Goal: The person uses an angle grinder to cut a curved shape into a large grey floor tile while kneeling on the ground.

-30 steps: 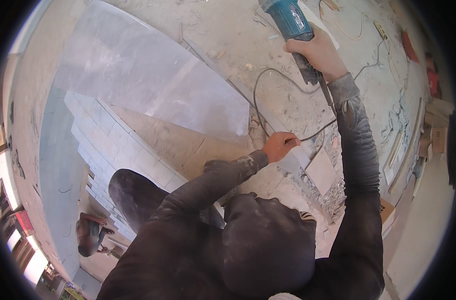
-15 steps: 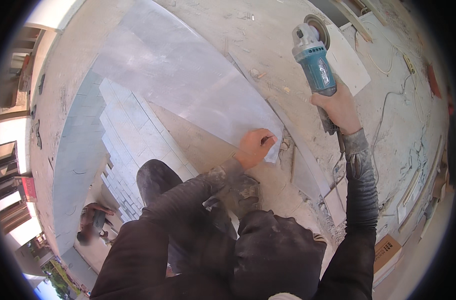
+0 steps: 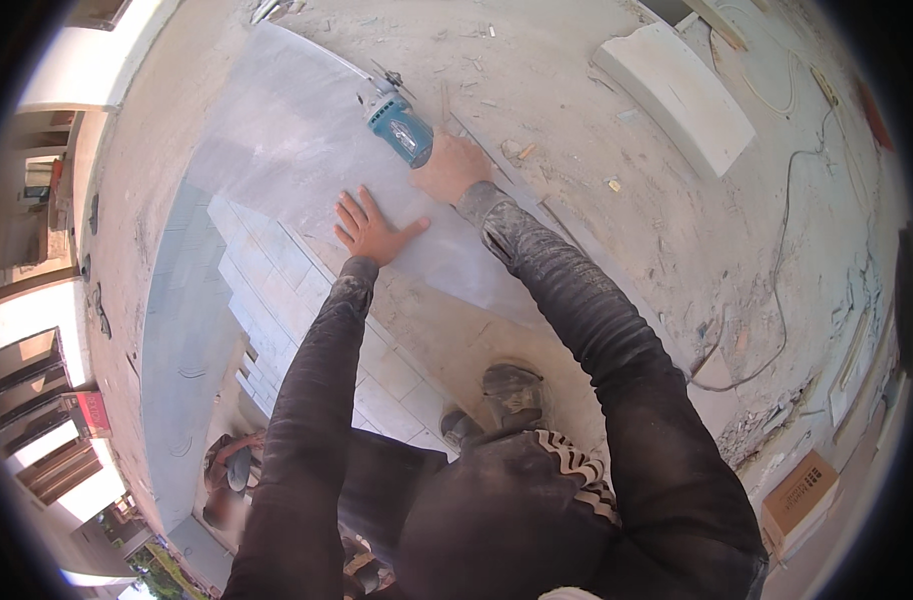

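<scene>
Fingers splayed wide, our left hand (image 3: 375, 238) lies palm down on the large grey slab (image 3: 277, 120), gripping nothing. Beyond it and slightly right, at the slab's far edge, is the teal angle grinder (image 3: 402, 132); our right hand (image 3: 457, 168) wraps closed around its rear. Farther right, we see a dark cord (image 3: 785, 250) and a cardboard box (image 3: 802, 495).

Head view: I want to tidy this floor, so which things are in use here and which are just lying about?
In use:
teal grinder, in the right hand
large grey slab, under the spread left hand

Apparently just lying about:
cardboard box, lower right
pale slab, upper right
</scene>
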A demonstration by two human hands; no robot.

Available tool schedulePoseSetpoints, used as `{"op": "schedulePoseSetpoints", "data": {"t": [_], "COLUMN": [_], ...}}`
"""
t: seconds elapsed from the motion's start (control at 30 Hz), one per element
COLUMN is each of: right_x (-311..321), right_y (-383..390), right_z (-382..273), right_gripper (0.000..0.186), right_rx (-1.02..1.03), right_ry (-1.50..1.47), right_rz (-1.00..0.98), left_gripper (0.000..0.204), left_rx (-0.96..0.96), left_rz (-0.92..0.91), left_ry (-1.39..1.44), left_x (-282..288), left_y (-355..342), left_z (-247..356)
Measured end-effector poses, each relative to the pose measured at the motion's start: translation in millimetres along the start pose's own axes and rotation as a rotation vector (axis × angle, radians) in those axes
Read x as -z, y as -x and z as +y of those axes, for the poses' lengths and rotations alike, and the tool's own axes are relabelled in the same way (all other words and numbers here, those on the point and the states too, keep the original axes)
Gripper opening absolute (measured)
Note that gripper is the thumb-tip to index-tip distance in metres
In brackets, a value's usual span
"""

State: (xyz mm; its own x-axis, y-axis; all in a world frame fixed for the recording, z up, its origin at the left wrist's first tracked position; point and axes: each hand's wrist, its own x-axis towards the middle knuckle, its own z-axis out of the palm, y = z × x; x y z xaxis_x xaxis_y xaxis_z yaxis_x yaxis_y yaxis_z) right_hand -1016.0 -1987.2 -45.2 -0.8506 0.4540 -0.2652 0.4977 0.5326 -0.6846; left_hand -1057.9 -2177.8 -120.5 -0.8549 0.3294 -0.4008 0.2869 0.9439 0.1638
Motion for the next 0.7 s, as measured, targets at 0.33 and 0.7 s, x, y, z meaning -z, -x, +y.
{"op": "schedulePoseSetpoints", "data": {"t": [0.33, 0.7], "right_x": [-36.4, -46.2], "right_y": [-45.8, -56.5], "right_z": [0.4, -1.4], "right_gripper": [0.058, 0.06], "right_rx": [0.023, 0.007], "right_ry": [-0.004, -0.011], "right_rz": [-0.061, -0.047], "left_gripper": [0.142, 0.143], "left_rx": [0.033, 0.015], "left_rz": [-0.105, -0.101], "left_ry": [-0.056, -0.057], "left_x": [3.4, 5.9], "left_y": [-9.9, -8.8], "left_z": [-3.9, -3.4]}}
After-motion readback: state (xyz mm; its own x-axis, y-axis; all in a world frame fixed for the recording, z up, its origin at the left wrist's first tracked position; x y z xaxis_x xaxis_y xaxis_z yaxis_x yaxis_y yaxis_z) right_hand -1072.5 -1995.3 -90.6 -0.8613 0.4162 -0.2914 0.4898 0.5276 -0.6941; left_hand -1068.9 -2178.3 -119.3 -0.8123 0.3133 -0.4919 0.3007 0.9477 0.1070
